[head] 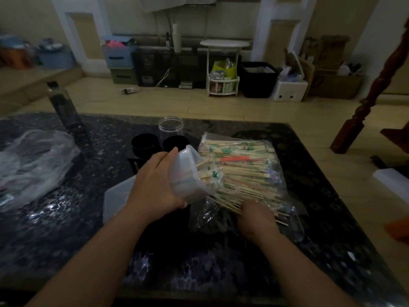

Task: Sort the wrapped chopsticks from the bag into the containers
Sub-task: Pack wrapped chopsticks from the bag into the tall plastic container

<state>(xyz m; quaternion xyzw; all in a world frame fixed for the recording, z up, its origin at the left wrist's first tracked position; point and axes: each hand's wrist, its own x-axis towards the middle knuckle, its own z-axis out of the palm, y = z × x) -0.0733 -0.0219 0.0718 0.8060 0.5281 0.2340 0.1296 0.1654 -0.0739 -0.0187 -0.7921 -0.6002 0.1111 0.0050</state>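
A heap of wrapped chopsticks lies on a clear plastic bag in the middle of the dark table. My left hand grips a translucent plastic container, tipped on its side with its mouth toward the heap; some chopsticks stick out of it. My right hand rests on the near ends of the chopsticks, its fingers curled around a few of them. A clear round jar and two black cups stand behind the container.
A translucent lid lies flat under my left forearm. A crumpled clear plastic bag sits at the left of the table. A dark bottle stands at the back left. A wooden post rises beyond the table's right edge.
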